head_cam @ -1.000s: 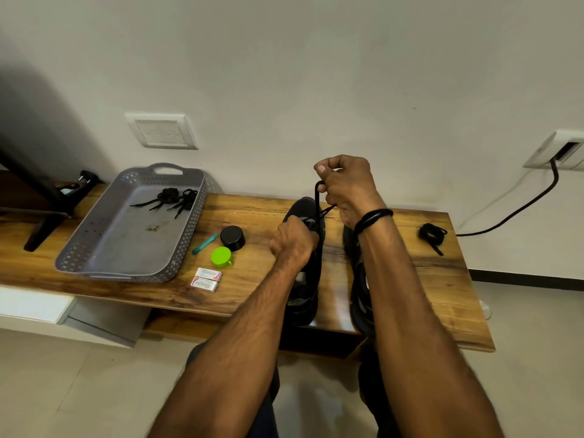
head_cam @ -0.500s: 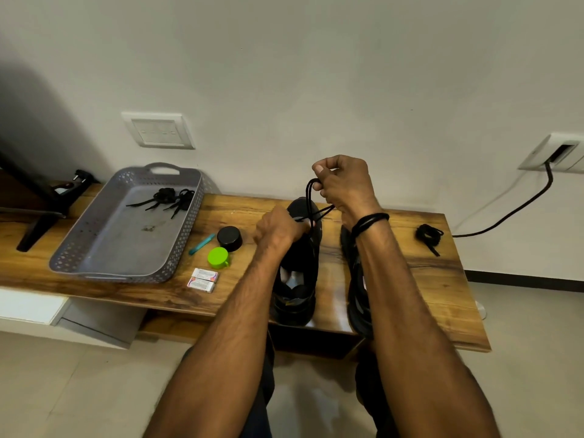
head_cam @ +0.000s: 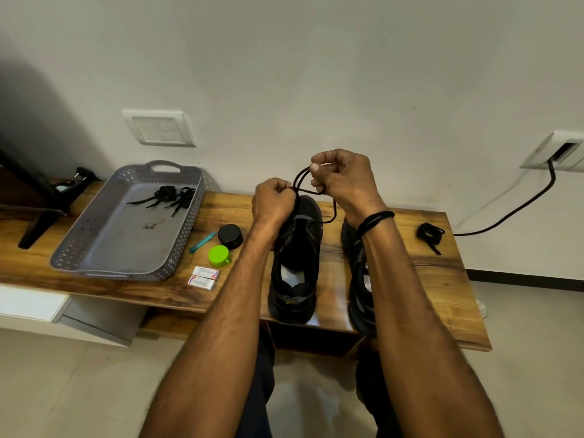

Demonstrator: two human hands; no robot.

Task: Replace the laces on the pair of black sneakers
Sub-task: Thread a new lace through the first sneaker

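Observation:
Two black sneakers stand on the wooden bench (head_cam: 442,279), toes toward the wall. The left sneaker (head_cam: 297,267) is in plain view; the right sneaker (head_cam: 360,279) is largely hidden behind my right forearm. A black lace (head_cam: 328,213) runs up from the left sneaker's upper eyelets. My left hand (head_cam: 273,205) pinches the lace just above the shoe's toe. My right hand (head_cam: 343,178), a little higher and to the right, grips a loop of the same lace. A bundled black lace (head_cam: 429,233) lies at the bench's right end.
A grey perforated tray (head_cam: 79,248) at the left holds tangled black laces (head_cam: 172,197). Between tray and shoes lie a black lid (head_cam: 230,236), a green cap (head_cam: 218,255), a teal stick (head_cam: 202,242) and two small boxes (head_cam: 203,278). A black cable (head_cam: 518,207) hangs from a wall socket at the right.
My left hand has risen from the shoe's tongue toward the toe, closer to my right hand. The lace loop between both hands has grown larger.

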